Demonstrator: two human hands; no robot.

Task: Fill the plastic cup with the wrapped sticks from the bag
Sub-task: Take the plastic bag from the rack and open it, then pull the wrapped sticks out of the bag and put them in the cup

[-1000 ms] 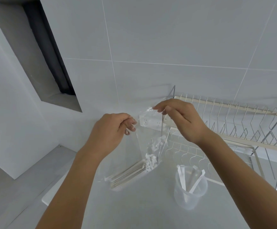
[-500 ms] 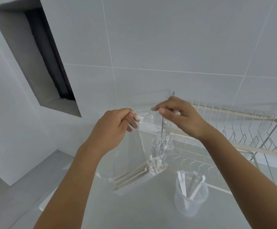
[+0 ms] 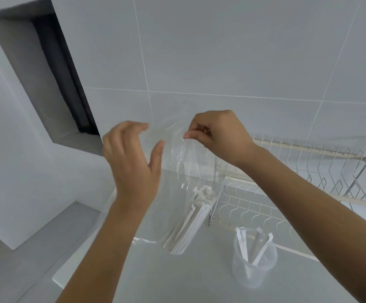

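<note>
Overhead, right hand [image 3: 218, 136] pinching bag [image 3: 186, 171] rim, left hand [image 3: 131, 162] spread apart

The left hand [image 3: 131, 162] is motion-blurred, and the dish rack [image 3: 308, 171] runs off the right edge.

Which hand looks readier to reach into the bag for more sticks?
Probably the left hand: it is open and free beside the mouth of the bag. The right hand pinches the bag's top edge, holding it up.
</note>
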